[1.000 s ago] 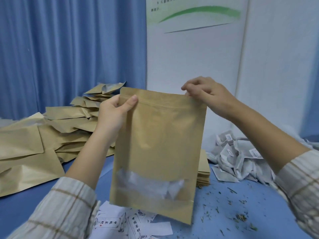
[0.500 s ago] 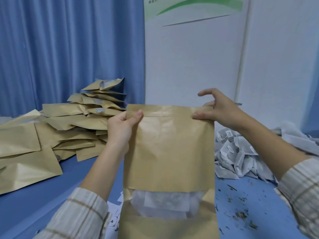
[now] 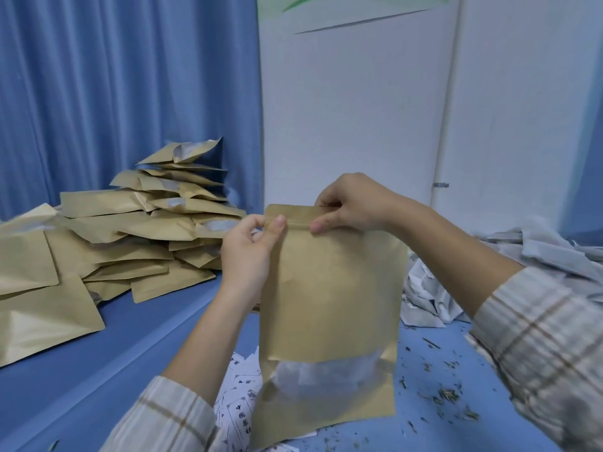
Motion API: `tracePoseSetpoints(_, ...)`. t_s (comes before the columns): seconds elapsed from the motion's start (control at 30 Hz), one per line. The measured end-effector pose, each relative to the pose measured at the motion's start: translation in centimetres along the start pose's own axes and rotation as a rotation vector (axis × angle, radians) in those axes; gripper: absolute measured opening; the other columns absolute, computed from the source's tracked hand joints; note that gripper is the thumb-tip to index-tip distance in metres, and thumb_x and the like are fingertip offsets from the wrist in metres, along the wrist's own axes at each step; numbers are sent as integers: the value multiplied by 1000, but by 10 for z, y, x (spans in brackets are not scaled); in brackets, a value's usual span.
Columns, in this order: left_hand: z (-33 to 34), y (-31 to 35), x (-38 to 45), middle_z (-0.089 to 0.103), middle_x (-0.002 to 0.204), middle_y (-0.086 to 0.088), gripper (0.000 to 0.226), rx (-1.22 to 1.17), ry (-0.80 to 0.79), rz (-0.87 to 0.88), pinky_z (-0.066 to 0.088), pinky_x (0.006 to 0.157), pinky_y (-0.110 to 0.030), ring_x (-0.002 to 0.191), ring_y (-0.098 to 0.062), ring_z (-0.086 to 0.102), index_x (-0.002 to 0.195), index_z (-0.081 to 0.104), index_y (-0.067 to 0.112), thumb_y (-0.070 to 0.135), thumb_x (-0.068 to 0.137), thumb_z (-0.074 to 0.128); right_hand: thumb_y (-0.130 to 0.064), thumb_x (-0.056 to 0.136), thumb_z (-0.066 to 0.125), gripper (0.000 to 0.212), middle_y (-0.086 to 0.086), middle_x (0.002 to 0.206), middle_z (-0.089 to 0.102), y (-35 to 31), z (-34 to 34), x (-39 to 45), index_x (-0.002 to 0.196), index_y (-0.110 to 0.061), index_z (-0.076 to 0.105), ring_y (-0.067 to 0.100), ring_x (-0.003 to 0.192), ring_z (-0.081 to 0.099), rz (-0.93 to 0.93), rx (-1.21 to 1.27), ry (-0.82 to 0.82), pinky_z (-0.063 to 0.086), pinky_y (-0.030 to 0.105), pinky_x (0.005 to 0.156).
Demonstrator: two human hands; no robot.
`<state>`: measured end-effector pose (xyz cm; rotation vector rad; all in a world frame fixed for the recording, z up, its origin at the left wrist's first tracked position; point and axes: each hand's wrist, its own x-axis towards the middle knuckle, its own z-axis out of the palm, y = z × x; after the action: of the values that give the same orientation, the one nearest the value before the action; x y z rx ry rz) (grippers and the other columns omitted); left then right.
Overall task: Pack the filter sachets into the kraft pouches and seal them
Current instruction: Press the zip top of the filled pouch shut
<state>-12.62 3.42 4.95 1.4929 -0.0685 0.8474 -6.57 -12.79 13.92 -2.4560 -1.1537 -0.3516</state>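
Pouch [image 3: 329, 288] stands upright on the bench [image 3: 98, 370], sachets [image 3: 323, 376] showing behind its window, below my fingers. My left hand [image 3: 251, 246] pinches the top corner; my right hand [image 3: 352, 203] pinches the zip strip beside it. I'd press firmly and slide rightward along the whole strip. Filled pouches [image 3: 130, 230] lie beyond.

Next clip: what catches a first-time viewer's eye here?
A kraft pouch held upright at centre, its top edge pinched by the left hand and right hand, white sachets showing through its window. A heap of kraft pouches sprawls at left; loose white sachets lie at right.
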Motion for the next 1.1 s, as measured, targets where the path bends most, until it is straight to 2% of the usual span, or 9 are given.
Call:
tracePoseSetpoints(0.1, 6, -2, -3, 33, 43, 9, 35, 82, 59, 74, 21, 48, -26, 45, -9, 24, 62, 44, 19, 28, 89, 64, -42, 79, 69, 31, -10, 51, 48, -3, 6, 3, 64, -16, 62, 5, 50, 42, -13, -26, -24, 30, 14, 45)
tracePoseSetpoints(0.2, 11, -3, -6, 31, 37, 8, 38, 199, 127, 192, 20, 45, -21, 42, -10, 24, 60, 40, 20, 26, 89, 64, -41, 81, 68, 42, 0, 56, 40, -11, 11, 3, 67, -2, 59, 12, 55, 35, -41, -56, 38, 24, 21, 46)
tracePoseSetpoints(0.33, 10, -6, -7, 30, 39, 9, 39, 200, 101, 216, 20, 44, -20, 43, -9, 25, 60, 39, 23, 29, 90, 61, -37, 79, 71, 34, -5, 51, 38, -14, 13, -2, 57, -17, 55, 7, 51, 33, -44, 18, 63, 27, 17, 46)
tracePoseSetpoints(0.53, 14, -7, -8, 28, 51, 10, 39, 178, 67, 186, 19, 47, -24, 48, -8, 23, 63, 32, 22, 31, 93, 57, -40, 74, 74, 39, 4, 56, 41, -17, 15, 0, 65, -4, 63, 13, 57, 34, -57, -27, 114, 25, 28, 53)
tracePoseSetpoints(0.6, 7, -7, -5, 32, 44, 10, 38, 166, 120, 225, 20, 48, -24, 47, -8, 25, 64, 34, 23, 28, 92, 58, -55, 69, 72, 56, 0, 51, 30, -9, 13, -4, 49, -12, 43, 13, 53, 27, -23, -81, 146, 19, 29, 51)
tracePoseSetpoints(0.67, 3, -7, -3, 34, 42, 12, 36, 133, 159, 233, 20, 49, -25, 46, -7, 26, 64, 36, 24, 27, 93, 59, -65, 67, 64, 67, -2, 47, 22, -3, 13, -10, 49, -16, 24, 14, 49, 23, -3, -236, 237, 15, 30, 48)
tracePoseSetpoints(0.73, 6, -6, -2, 33, 41, 12, 36, 86, 158, 220, 21, 50, -26, 46, -6, 25, 64, 38, 25, 26, 92, 60, -65, 70, 61, 66, -2, 48, 22, 1, 18, -14, 52, -17, 19, 15, 49, 22, -46, -264, 315, 17, 32, 49)
tracePoseSetpoints(0.83, 6, -7, 1, 33, 40, 13, 35, 56, 169, 191, 22, 50, -26, 45, -5, 25, 63, 40, 25, 26, 92, 60, -64, 71, 61, 66, -2, 47, 25, 6, 16, -14, 52, -17, 19, 18, 53, 27, -86, -308, 343, 21, 31, 51)
tracePoseSetpoints(1.1, -10, -7, 3, 38, 50, 4, 30, 28, 216, 197, 26, 51, -21, 50, -6, 28, 66, 45, 21, 23, 91, 62, -70, 80, 42, 69, -2, 39, 32, 25, 12, -18, 43, -14, 25, 12, 47, 34, 117, -321, 398, 27, 28, 48)
